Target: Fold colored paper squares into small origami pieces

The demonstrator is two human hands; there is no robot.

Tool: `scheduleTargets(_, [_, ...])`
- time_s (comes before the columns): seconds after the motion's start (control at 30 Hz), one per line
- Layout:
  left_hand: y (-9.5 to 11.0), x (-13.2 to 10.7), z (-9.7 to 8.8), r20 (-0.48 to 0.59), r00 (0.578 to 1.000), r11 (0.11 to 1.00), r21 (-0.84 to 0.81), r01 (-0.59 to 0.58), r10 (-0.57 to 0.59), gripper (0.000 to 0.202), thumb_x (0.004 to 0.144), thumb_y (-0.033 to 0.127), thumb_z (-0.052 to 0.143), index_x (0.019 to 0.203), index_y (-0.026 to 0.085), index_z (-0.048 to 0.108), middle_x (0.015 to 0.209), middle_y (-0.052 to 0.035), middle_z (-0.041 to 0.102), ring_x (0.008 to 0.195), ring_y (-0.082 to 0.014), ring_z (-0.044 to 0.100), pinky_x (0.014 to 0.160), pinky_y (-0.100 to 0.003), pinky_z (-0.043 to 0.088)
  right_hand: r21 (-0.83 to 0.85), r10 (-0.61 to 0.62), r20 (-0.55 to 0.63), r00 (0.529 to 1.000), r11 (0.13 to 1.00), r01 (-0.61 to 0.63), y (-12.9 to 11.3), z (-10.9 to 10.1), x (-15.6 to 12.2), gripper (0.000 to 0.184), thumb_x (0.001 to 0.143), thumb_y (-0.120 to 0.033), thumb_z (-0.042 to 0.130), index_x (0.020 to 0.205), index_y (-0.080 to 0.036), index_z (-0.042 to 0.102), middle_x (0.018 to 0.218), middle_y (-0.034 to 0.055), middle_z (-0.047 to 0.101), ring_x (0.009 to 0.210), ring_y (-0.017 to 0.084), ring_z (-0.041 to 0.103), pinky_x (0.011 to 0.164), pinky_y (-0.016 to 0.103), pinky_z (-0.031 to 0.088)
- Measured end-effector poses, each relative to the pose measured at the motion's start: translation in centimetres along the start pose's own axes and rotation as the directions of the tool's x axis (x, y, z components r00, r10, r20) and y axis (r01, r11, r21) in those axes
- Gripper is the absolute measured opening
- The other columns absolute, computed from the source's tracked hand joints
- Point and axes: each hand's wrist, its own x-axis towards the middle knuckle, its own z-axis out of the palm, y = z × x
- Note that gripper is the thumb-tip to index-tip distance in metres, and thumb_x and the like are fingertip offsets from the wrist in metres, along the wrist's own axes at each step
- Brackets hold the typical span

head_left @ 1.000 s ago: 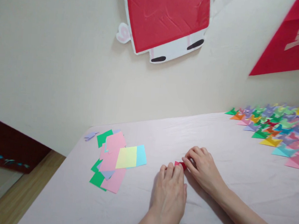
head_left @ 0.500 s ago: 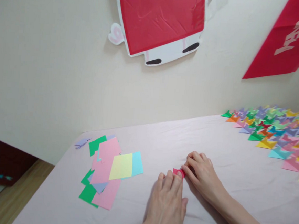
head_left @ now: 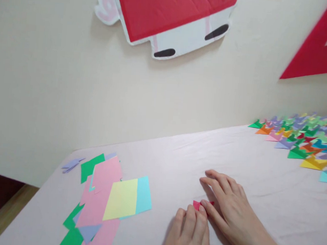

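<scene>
A small piece of folded red paper (head_left: 196,204) lies flat on the cloth-covered table, mostly covered by my fingers. My left hand (head_left: 190,234) presses it down from the near side, its fingers curled together with the tips on the paper. From the right, my right hand (head_left: 232,205) reaches over with its thumb tip touching the paper close to the left fingertips. The other right fingers stretch forward, apart from the thumb, above the cloth. How the paper is folded underneath is hidden.
Loose paper sheets overlap at left, among them a yellow sheet (head_left: 121,200), a blue sheet (head_left: 144,195) and a pink sheet (head_left: 108,173). A folded lilac paper (head_left: 72,164) lies near the table's left edge. Rows of colourful folded paper figures (head_left: 298,152) stand at right by the wall (head_left: 165,100).
My right fingers have opened from a pinch at the paper's right side; the thumb now rests on the paper. The camera view has shifted, with the loose sheets appearing nearer and further left.
</scene>
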Motion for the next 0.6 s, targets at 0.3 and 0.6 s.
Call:
scheduleTargets(0.3, [0.3, 0.1, 0.4, 0.007, 1.0, 1.0, -0.022, 0.015, -0.014, 0.061, 0.083, 0.052, 0.057, 0.131, 0.015, 0.06, 0.12, -0.012, 0.062, 0.112, -0.0339, 0.05, 0.095, -0.049, 0.042, 0.019, -0.042, 0.016, 0.999, 0.999, 0.042, 0.8, 0.0, -0.2, 0.04, 0.092, -0.021, 0.043, 0.127, -0.031, 0.059, 0.137, 0.0091, 0.056, 0.123, 0.03, 0.049, 0.092, 0.047, 0.047])
scheduleTargets(0.6, [-0.8, 0.6, -1.1, 0.01, 1.0, 0.999, -0.054, 0.005, -0.004, 0.061, 0.086, 0.054, 0.054, 0.134, 0.015, 0.057, 0.123, -0.0107, 0.062, 0.113, -0.0321, 0.05, 0.097, -0.046, 0.04, 0.108, -0.001, -0.011, 1.0, 0.994, 0.002, 0.9, -0.3, -0.1, 0.034, 0.097, -0.025, 0.039, 0.124, -0.026, 0.058, 0.132, 0.0104, 0.061, 0.12, 0.027, 0.053, 0.094, 0.045, 0.048])
